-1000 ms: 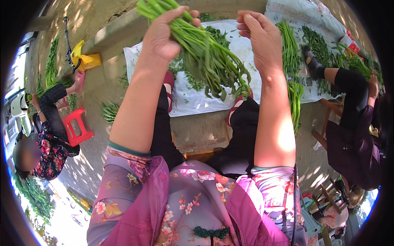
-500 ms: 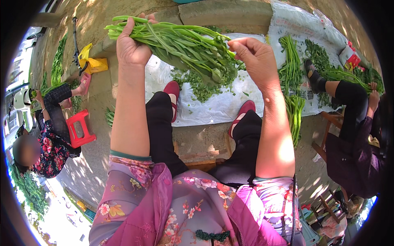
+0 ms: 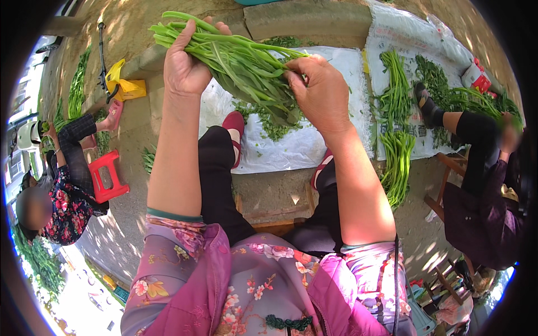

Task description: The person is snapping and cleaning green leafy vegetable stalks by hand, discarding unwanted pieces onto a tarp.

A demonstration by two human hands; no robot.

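Note:
My left hand [image 3: 188, 67] is closed round the pale stem ends of a bunch of leafy green stalks [image 3: 241, 73], held up over my knees. The leafy tops slant down to the right. At that end my right hand [image 3: 322, 92] has thumb and fingers pinched on the stalks' leafy tips; exactly which leaf or stem it grips is hidden by the fingers. Below the bunch, loose torn leaves [image 3: 274, 130] lie scattered on a white plastic sheet [image 3: 336, 64] between and beyond my feet.
More green stalks [image 3: 397, 84] lie to the right, with another bundle [image 3: 397, 168] nearer. A person [image 3: 485, 196] sits at far right handling greens; another [image 3: 73, 185] sits at left by a red stool [image 3: 109, 175]. A yellow bag [image 3: 126, 87] lies near a low kerb.
My right hand has moved left, from the outer leaf tips in toward the bunch. The bunch has shifted slightly right and stays in my left hand.

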